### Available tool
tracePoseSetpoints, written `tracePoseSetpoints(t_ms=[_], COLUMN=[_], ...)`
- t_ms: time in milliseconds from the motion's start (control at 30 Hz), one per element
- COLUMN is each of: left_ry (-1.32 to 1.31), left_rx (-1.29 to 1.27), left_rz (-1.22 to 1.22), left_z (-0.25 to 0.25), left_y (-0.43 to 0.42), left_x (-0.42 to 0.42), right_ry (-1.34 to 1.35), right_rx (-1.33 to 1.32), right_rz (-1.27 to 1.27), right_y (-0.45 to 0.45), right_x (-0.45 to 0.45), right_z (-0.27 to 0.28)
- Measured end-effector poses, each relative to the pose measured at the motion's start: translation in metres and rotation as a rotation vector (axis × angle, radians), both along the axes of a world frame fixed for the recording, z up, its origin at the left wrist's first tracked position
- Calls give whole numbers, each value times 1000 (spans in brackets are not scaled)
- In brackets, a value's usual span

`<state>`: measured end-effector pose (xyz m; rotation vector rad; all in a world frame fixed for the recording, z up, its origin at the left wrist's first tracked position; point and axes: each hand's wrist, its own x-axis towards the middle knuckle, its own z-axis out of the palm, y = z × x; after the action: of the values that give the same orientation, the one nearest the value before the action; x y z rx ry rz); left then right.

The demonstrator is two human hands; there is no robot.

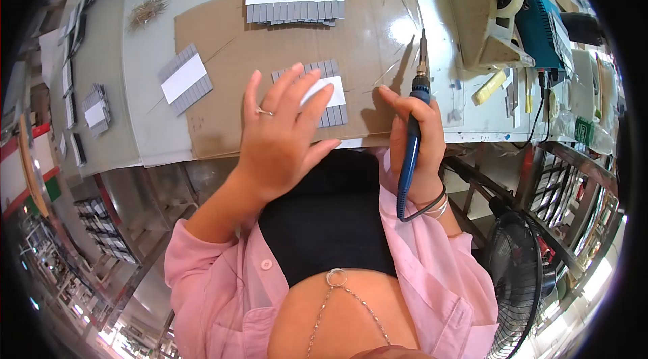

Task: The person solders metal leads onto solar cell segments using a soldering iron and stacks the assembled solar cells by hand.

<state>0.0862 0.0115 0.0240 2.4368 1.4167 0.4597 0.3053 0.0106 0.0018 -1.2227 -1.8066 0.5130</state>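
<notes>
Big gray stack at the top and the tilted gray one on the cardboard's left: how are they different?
The big stack is wider, while the tilted bundle is smaller. The big stack sits nearly straight; the tilted bundle slants. The big stack shows messy layers underneath, but the tilted bundle looks neater. Both are gray with a white band.

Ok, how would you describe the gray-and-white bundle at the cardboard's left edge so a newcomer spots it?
On the worktable, find the big brown cardboard sheet. The slanted bundle of gray strips with a white band lies across its left edge. Unlike the bundle by the left hand, nothing covers it; the smaller bundle farther left is entirely off the cardboard.
</notes>
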Motion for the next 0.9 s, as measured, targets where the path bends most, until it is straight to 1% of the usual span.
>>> tracePoseSetpoints(t_ms=[33, 200, 233, 300, 333, 433, 467, 600, 667, 700, 767, 800, 833, 900], left_ry=[9, 6, 2, -7, -11, -21, -24, -10, -3, 3, 15, 18, 24, 31], left_rx=[20, 41, 35, 38, 44, 46, 43, 112, 115, 124, 142, 146, 149, 154], left_rz=[6, -9, -18, -29, -30, -29, -27, -3, -2, -1, 5, 9, 13, 23], left_z=[-4, -15, -16, -17, -17, -18, -19, -23, -22, -22, -21, -21, -20, -20], left_y=[-5, -14, -15, -15, -14, -14, -14, -13, -13, -12, -12, -12, -11, -11], left_x=[3, 10, 10, 10, 11, 14, 15, 17, 17, 17, 18, 19, 21, 23], right_ry=[30, -4, -16, -121, -176, -220, -184, 246, 362, 368, 286, 159, 100, 86], right_rx=[6, 129, 194, 196, 306, 140, 151, -61, -264, -307, -148, 71, 85, 64], right_rz=[11, -13, -20, 16, 4, -44, -77, -78, -64, -37, -54, -4, 40, 85], right_y=[-1, 0, 2, 0, 4, -4, -4, -15, -22, -22, -17, -7, -2, 4], right_x=[-3, 5, 9, 20, 26, 34, 35, 34, 33, 33, 18, 15, 13, 5], right_z=[0, 13, 16, 30, 28, 51, 51, 46, 48, 46, 26, 9, 3, 1])
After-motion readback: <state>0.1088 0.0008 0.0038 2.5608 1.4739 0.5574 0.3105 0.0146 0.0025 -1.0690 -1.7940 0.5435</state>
